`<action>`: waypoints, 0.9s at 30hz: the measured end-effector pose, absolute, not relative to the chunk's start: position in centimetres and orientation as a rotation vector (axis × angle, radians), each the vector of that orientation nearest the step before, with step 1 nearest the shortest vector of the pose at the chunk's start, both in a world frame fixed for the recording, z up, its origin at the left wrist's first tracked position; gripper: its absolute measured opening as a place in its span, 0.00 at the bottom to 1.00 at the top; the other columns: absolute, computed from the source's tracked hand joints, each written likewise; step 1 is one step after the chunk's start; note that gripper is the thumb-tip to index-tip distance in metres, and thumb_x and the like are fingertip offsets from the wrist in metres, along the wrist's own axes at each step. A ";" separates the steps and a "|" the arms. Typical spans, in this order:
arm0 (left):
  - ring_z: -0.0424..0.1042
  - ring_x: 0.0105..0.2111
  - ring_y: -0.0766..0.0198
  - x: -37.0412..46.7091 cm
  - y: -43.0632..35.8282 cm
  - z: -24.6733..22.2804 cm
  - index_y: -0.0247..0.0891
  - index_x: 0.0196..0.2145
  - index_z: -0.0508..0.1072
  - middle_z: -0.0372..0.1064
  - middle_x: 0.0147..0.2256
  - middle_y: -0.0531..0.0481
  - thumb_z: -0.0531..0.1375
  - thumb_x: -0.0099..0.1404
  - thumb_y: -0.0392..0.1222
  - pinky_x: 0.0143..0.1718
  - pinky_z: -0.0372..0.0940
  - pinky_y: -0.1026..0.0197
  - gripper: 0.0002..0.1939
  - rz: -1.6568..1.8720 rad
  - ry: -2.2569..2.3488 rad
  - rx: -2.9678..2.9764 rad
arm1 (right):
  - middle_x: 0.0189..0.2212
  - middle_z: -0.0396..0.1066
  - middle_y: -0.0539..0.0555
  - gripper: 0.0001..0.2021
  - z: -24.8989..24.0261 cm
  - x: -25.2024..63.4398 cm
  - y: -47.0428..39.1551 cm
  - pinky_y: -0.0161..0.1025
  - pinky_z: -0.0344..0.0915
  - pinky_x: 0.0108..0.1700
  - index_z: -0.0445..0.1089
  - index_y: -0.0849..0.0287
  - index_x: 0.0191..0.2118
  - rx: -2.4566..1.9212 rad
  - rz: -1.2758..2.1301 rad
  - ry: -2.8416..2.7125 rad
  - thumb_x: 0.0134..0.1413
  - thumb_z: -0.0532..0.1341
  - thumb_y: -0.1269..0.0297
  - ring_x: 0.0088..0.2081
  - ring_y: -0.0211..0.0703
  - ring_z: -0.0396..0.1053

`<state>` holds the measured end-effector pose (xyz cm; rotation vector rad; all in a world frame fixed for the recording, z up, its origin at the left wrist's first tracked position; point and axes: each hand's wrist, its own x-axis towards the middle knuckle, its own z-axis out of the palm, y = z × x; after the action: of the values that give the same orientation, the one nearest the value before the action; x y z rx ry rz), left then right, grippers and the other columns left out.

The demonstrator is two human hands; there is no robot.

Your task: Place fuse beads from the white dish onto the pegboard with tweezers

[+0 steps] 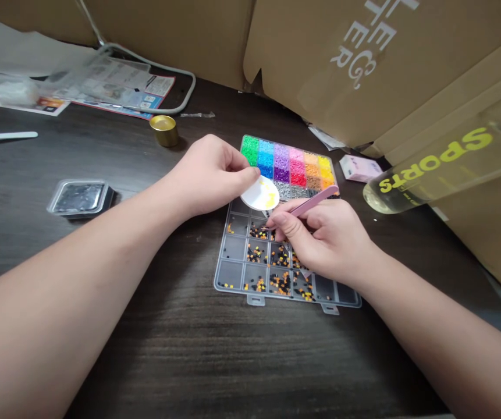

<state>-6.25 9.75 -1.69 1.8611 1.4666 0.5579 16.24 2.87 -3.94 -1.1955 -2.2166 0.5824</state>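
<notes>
Between thumb and fingers, my left hand (pixel 217 174) grips a small round white pegboard (pixel 256 196) by its upper left edge. Yellow beads sit on the pegboard's right side. My right hand (pixel 326 233) is closed around pink tweezers (pixel 315 201), whose tips point down and left, just below the pegboard. Whether the tips hold a bead is too small to tell. Both hands are over an open bead box (pixel 228 273). Its clear lid, nearest me, has loose black, orange and yellow beads (pixel 280 282) in several compartments. Behind it, the base holds sorted coloured beads (pixel 281 158).
A gold cap (pixel 163 131) and a clear square container with dark contents (pixel 80 198) stand to the left. On the right lean a clear SPORTS bottle (pixel 433 163) and cardboard (pixel 320 64); a pink-white block (pixel 360 168) lies nearby. Printed papers (pixel 123 87) lie at the back left.
</notes>
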 end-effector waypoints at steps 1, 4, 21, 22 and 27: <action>0.48 0.29 0.67 -6.3 9.8 -1.7 0.36 0.22 0.71 0.49 0.23 0.56 0.63 0.71 0.44 0.34 0.45 0.54 0.19 0.559 1.468 1.862 | 0.28 0.80 0.55 0.27 -3.9 16.2 2.9 0.41 0.74 0.36 0.74 0.57 0.25 -1.172 0.578 -2.218 0.82 0.62 0.55 0.32 0.44 0.79; 0.48 0.29 0.68 -6.3 9.7 -1.7 0.35 0.24 0.73 0.50 0.23 0.56 0.63 0.71 0.45 0.34 0.45 0.54 0.19 0.551 1.471 1.863 | 0.29 0.81 0.55 0.24 -3.9 16.3 3.0 0.40 0.70 0.32 0.74 0.57 0.26 -1.116 0.545 -2.229 0.80 0.62 0.62 0.30 0.42 0.79; 0.50 0.30 0.68 -6.2 9.6 -1.6 0.34 0.26 0.74 0.52 0.25 0.55 0.62 0.71 0.46 0.35 0.47 0.56 0.18 0.525 1.488 1.853 | 0.30 0.81 0.55 0.26 -3.9 16.6 3.0 0.41 0.73 0.36 0.75 0.57 0.27 -1.170 0.588 -2.224 0.82 0.63 0.55 0.32 0.44 0.80; 0.50 0.30 0.68 -6.2 9.7 -1.6 0.34 0.26 0.75 0.52 0.25 0.55 0.62 0.72 0.46 0.35 0.47 0.56 0.18 0.527 1.487 1.856 | 0.30 0.82 0.55 0.25 -3.9 16.6 3.0 0.41 0.74 0.36 0.75 0.57 0.27 -1.170 0.591 -2.227 0.81 0.63 0.56 0.32 0.44 0.80; 0.49 0.29 0.70 -6.1 9.7 -1.5 0.34 0.23 0.73 0.50 0.24 0.57 0.63 0.73 0.44 0.34 0.46 0.57 0.20 0.533 1.475 1.867 | 0.30 0.83 0.54 0.21 -3.8 16.5 2.8 0.38 0.75 0.35 0.78 0.58 0.29 -1.084 0.640 -2.156 0.79 0.63 0.64 0.32 0.42 0.82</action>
<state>-6.11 9.72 -1.51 1.8666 1.4747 0.5328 16.46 2.83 -3.79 -1.0836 -2.1564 0.6399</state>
